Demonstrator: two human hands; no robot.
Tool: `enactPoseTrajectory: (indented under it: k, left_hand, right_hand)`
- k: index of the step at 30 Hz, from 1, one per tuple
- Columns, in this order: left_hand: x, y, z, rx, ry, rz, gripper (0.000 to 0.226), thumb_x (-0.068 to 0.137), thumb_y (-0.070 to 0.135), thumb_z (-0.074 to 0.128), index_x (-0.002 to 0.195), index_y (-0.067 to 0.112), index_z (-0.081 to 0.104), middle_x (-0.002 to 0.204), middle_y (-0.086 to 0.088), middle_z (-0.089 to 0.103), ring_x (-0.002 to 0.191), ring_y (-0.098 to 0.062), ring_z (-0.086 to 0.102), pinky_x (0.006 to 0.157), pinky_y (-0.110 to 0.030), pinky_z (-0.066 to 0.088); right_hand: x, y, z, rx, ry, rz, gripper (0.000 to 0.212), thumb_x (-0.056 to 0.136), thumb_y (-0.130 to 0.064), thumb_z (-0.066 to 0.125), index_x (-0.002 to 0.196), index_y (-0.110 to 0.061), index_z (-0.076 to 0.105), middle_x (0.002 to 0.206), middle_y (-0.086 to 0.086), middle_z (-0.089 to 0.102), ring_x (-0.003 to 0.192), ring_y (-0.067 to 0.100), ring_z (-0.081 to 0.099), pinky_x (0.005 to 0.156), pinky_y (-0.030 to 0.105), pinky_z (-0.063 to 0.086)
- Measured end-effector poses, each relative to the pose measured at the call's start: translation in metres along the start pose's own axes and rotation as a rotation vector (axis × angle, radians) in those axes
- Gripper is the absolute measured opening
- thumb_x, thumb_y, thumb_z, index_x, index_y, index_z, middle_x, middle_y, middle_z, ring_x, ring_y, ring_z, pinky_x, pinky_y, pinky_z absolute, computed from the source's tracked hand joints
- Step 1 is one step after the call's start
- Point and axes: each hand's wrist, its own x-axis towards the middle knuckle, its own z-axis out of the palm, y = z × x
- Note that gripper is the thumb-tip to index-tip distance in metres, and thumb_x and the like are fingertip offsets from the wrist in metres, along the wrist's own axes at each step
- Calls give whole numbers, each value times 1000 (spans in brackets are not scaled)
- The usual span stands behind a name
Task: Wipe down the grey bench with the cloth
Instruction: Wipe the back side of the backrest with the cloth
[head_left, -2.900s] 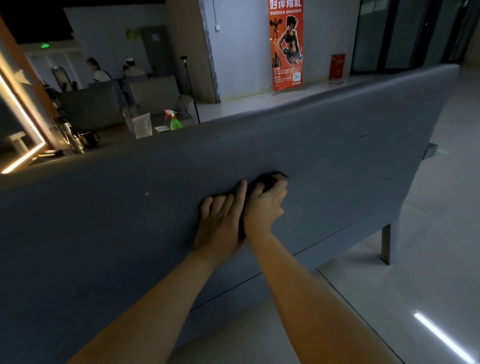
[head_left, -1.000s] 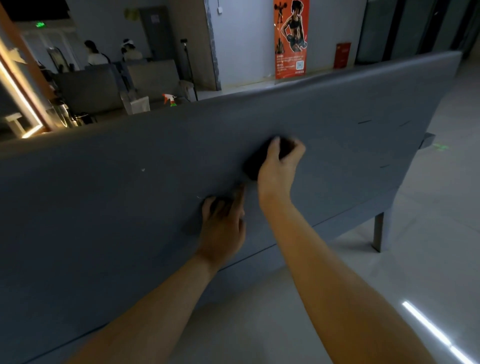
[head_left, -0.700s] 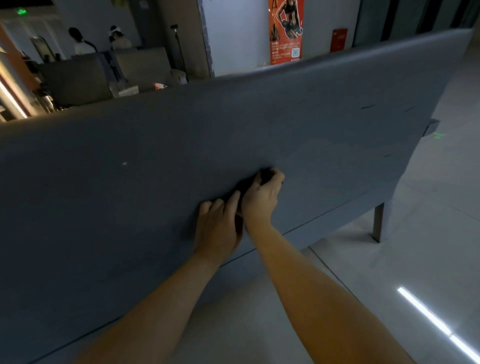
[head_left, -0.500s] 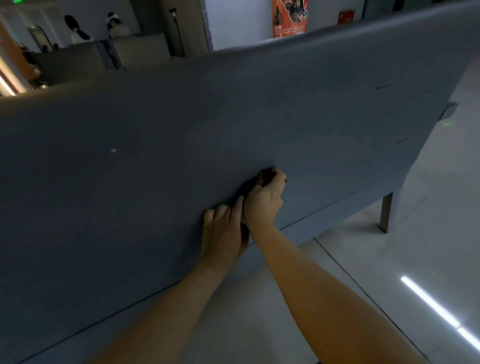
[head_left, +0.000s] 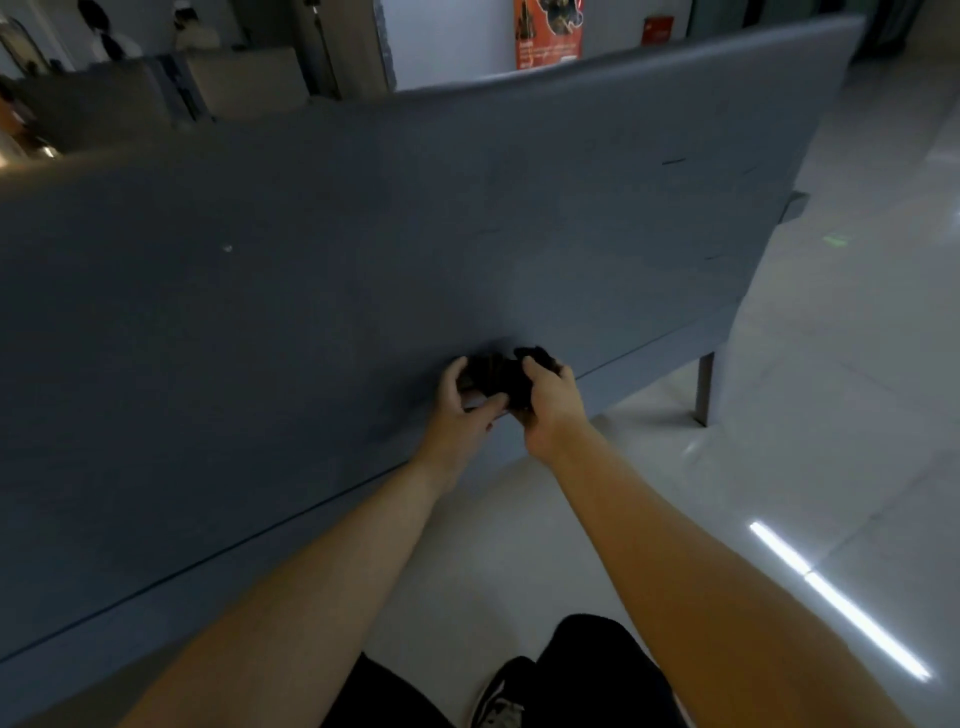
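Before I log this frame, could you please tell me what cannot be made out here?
- Head view: cloth, dark and mostly covered by the left hand and right hand; its folds unreadable.
- Head view: left end of the grey bench, cut off by the frame edge.
- Head view: print on the red poster, blurred; top cut off.

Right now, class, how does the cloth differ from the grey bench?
The cloth is near black; the grey bench is paler. The cloth is small and bunched; the bench broad and flat. The left hand and right hand hold the cloth; the bench stands free. Both are plain.
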Motion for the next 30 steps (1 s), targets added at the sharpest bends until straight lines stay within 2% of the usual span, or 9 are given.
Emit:
enactPoseTrajectory:
  k: [3,5,7,10,14,18,23,27,30]
  left_hand:
    - [-10,10,24,-62,-23,-14,48,98,11,63,139,29,46,134,2,56,121,-15,58,92,-29,55]
    - [-16,13,39,-78,-9,-12,23,101,10,58,121,23,58,124,-4,63,113,-19,64,89,-28,57]
    - [-21,15,52,-92,23,-8,13,103,10,55,109,20,61,116,-6,66,108,-22,67,88,-30,58]
    - [-24,20,69,-136,58,-13,13,105,11,51,105,22,59,120,-10,64,107,-22,67,91,-35,58]
    - [-29,34,95,-169,41,-3,13,107,18,47,107,28,54,123,-8,59,109,-21,65,89,-35,59]
    - [-39,44,125,-213,25,-45,10,108,23,43,113,29,50,120,-8,60,108,-23,66,90,-45,60]
    - [-48,56,166,-212,13,-61,13,108,22,40,119,27,46,117,-6,60,105,-24,66,85,-42,61]
    - [-51,63,197,-173,-8,-80,13,108,25,40,118,29,47,124,-10,58,107,-26,65,91,-49,59]
    - [-57,68,216,-180,-63,-98,18,108,32,40,126,30,45,126,-9,58,109,-24,64,94,-48,58]
  right_hand:
    - [-25,-8,-24,32,-35,-9,30,101,-4,54,129,-13,58,123,18,66,110,33,66,85,43,61]
    - [-38,-12,-39,25,-19,-31,32,100,2,50,128,-13,57,126,20,64,114,36,64,83,41,61]
    - [-49,-15,-53,26,12,-36,35,100,4,49,129,-14,56,127,20,61,115,37,63,79,39,62]
    - [-59,-22,-71,-54,73,-57,30,100,-9,60,128,-18,55,126,15,62,112,31,66,75,37,61]
    - [-66,-36,-91,-121,196,-119,34,97,-31,68,126,-19,55,119,7,65,104,22,65,86,41,59]
    - [-73,-53,-120,-150,333,-176,38,96,-38,68,125,-16,58,118,5,64,95,14,60,94,39,55]
    - [-90,-73,-157,-139,391,-191,36,97,-44,65,117,-16,55,96,-5,59,91,14,58,94,37,51]
    - [-104,-86,-182,-143,418,-252,28,96,-43,67,97,-16,58,96,1,64,85,13,60,72,28,48]
    - [-108,-93,-193,-103,461,-304,35,97,-39,67,117,-13,57,109,8,65,97,20,64,83,34,53]
